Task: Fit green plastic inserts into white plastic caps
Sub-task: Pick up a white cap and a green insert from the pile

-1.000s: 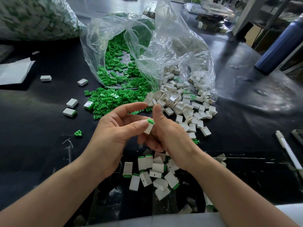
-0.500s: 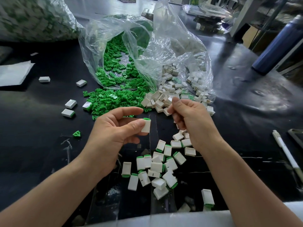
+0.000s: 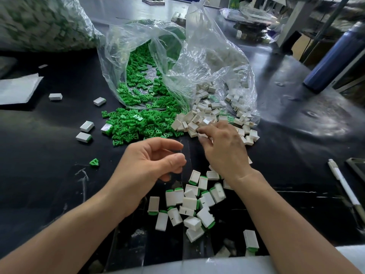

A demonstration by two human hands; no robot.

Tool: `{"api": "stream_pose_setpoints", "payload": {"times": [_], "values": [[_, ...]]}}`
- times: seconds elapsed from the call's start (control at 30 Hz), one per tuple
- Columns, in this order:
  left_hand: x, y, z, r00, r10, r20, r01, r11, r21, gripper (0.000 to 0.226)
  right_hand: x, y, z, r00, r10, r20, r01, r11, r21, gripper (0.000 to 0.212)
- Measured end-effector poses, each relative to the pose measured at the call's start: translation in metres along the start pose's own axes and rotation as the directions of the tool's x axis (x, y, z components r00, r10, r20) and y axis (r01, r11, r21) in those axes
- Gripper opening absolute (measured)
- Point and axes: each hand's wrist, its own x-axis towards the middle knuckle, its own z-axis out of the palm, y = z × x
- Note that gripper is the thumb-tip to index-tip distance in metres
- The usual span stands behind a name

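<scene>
Loose green inserts (image 3: 138,125) spill from a clear plastic bag (image 3: 197,56) onto the black table. Beside them on the right lies a heap of white caps (image 3: 205,113). My right hand (image 3: 223,149) reaches into the near edge of that heap, and its curled fingertips pinch a white cap (image 3: 203,135). My left hand (image 3: 152,163) hovers over the table just left of it, fingers loosely curled, holding nothing. Below both hands lies a pile of caps with green inserts fitted (image 3: 189,202).
A few stray caps (image 3: 87,126) and one green insert (image 3: 94,162) lie to the left. A white sheet (image 3: 17,89) sits at the left edge, a full bag (image 3: 39,22) behind it. A blue bottle (image 3: 331,60) and a pen (image 3: 343,184) are on the right.
My left hand has let go of the fitted cap it held and is now empty. My right hand has moved forward from the left hand into the white cap heap.
</scene>
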Motion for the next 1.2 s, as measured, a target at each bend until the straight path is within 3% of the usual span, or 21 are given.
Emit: {"api": "stream_pose_setpoints", "payload": {"times": [0.2,0.53,0.6,0.67,0.73,0.8,0.93,1.07,1.2], "values": [[0.003,-0.002,-0.002,0.998,-0.006,-0.062,0.004,0.999,-0.034,0.012,0.002,0.002,0.000,0.997,0.009,0.078,0.004,0.986,-0.169,0.033],[0.010,-0.005,-0.007,0.990,-0.004,-0.143,-0.002,0.999,-0.044,0.019,0.001,0.000,0.000,0.993,-0.105,0.063,0.116,0.970,-0.216,0.024],[0.010,-0.006,-0.007,0.987,0.020,-0.160,-0.020,1.000,-0.003,0.023,0.001,0.000,-0.001,0.994,-0.106,0.029,0.109,0.985,-0.131,0.024],[0.010,-0.006,-0.008,0.986,0.050,-0.162,-0.043,0.998,0.050,0.030,-0.001,-0.005,-0.002,0.995,-0.104,0.010,0.102,0.989,0.111,0.020],[0.009,-0.007,-0.006,0.987,0.068,-0.145,-0.058,0.996,0.072,0.037,-0.007,-0.015,-0.003,0.991,-0.125,0.041,0.102,0.930,0.353,0.029],[0.009,-0.006,-0.006,0.989,0.075,-0.130,-0.066,0.995,0.077,0.040,-0.013,-0.025,-0.002,0.982,-0.170,0.077,0.113,0.874,0.473,0.028],[0.010,-0.005,-0.007,0.986,0.095,-0.140,-0.084,0.993,0.085,0.028,-0.019,-0.033,0.000,0.973,-0.202,0.107,0.114,0.835,0.539,0.027],[0.012,-0.007,-0.011,0.967,0.128,-0.220,-0.116,0.991,0.066,0.029,-0.018,-0.032,-0.001,0.982,-0.157,0.105,0.088,0.873,0.480,0.049],[0.019,-0.005,-0.020,0.914,0.121,-0.387,-0.157,0.986,-0.061,0.031,-0.017,-0.031,0.000,0.962,-0.256,0.096,0.222,0.936,0.274,0.027]]}}
